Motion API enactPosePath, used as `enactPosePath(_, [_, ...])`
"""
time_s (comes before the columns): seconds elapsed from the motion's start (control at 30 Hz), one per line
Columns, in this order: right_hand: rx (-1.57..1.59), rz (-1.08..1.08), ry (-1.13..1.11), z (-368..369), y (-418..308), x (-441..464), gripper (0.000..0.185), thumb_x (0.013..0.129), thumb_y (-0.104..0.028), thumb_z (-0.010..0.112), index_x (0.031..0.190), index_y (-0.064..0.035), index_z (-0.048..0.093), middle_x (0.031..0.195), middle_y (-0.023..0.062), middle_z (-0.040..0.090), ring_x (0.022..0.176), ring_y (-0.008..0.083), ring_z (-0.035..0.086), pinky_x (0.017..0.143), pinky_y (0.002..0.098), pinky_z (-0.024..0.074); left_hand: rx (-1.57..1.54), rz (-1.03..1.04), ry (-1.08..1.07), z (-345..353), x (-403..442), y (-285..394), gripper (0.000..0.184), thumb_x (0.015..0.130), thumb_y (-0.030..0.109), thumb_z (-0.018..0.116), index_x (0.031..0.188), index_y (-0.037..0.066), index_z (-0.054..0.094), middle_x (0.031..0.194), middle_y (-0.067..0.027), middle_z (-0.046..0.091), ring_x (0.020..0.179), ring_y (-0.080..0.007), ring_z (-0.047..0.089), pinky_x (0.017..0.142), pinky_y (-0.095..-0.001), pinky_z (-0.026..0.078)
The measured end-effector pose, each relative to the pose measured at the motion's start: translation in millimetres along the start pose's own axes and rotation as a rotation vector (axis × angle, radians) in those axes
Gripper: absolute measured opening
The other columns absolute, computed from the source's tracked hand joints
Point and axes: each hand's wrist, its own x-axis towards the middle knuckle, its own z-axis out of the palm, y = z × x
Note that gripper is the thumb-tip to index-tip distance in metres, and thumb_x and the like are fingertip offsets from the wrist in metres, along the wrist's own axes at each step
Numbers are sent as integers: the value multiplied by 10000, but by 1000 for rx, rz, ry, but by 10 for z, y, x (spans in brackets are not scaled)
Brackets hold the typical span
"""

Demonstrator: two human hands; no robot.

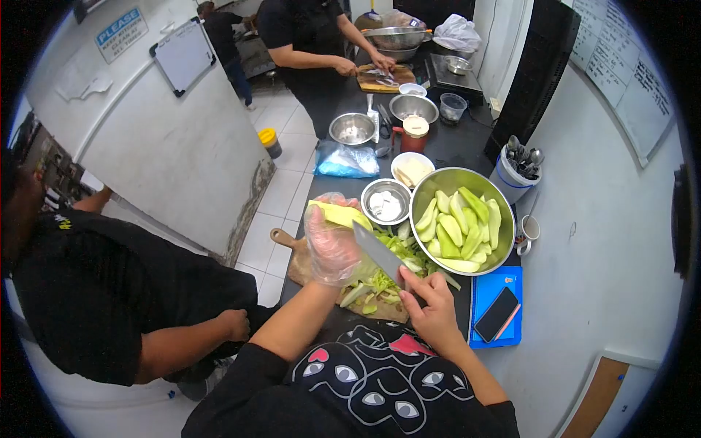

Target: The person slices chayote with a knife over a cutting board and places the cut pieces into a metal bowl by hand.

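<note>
My left hand point(332, 244), in a clear plastic glove, holds up a peeled pale green piece point(339, 214) that looks like green mango. My right hand point(431, 303) grips a kitchen knife point(378, 252), its blade pointing up and left, close to the piece. Below both hands lies a wooden cutting board point(301, 266), its handle to the left. Thin green shreds and strips point(383, 283) cover much of the board. Just right of the board, a large metal bowl point(504, 252) holds several peeled green pieces point(453, 223).
Beyond the board stand a small metal bowl point(385, 182) with white contents, a white bowl point(412, 159), a red mug point(413, 141) and a blue bag point(347, 162). A phone point(496, 315) lies on a blue case point(511, 281). One co-worker point(95, 292) stands left; another point(303, 55) cuts at the far end.
</note>
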Motion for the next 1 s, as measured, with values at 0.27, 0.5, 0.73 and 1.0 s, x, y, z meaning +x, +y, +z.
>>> enactPosePath(0.27, [-36, -60, 11, 53, -41, 40, 470, 773, -113, 699, 1228, -178, 603, 793, 103, 441, 662, 225, 480, 611, 312, 442, 639, 347, 66, -171, -22, -200, 292, 958, 373, 465, 1075, 107, 435, 1003, -63, 483, 995, -213, 529, 934, -369, 436])
enactPosePath(0.5, [-11, -50, -4, 59, -18, 36, 469, 778, -108, 692, 1232, -175, 600, 783, 101, 431, 666, 217, 472, 608, 307, 438, 771, 275, 96, -33, -28, -155, 329, 976, 427, 402, 1032, 104, 426, 990, -42, 477, 976, -182, 522, 898, -328, 449])
enactPosePath(0.73, [-54, -39, 41, 56, -53, 53, 456, 786, -122, 689, 1230, -177, 601, 778, 99, 432, 658, 218, 468, 613, 312, 431, 849, 243, 22, -30, -98, -123, 321, 1018, 338, 272, 1066, 50, 405, 1002, -81, 450, 1001, -190, 508, 913, -331, 406])
enactPosePath(1.0, [71, -24, 8, 21, 23, 85, 445, 787, -130, 692, 1220, -186, 609, 753, 93, 424, 651, 217, 452, 598, 312, 412, 328, -11, -45, 50, -131, -173, 343, 998, 402, 330, 1124, 88, 391, 990, -72, 486, 928, -196, 519, 857, -347, 445])
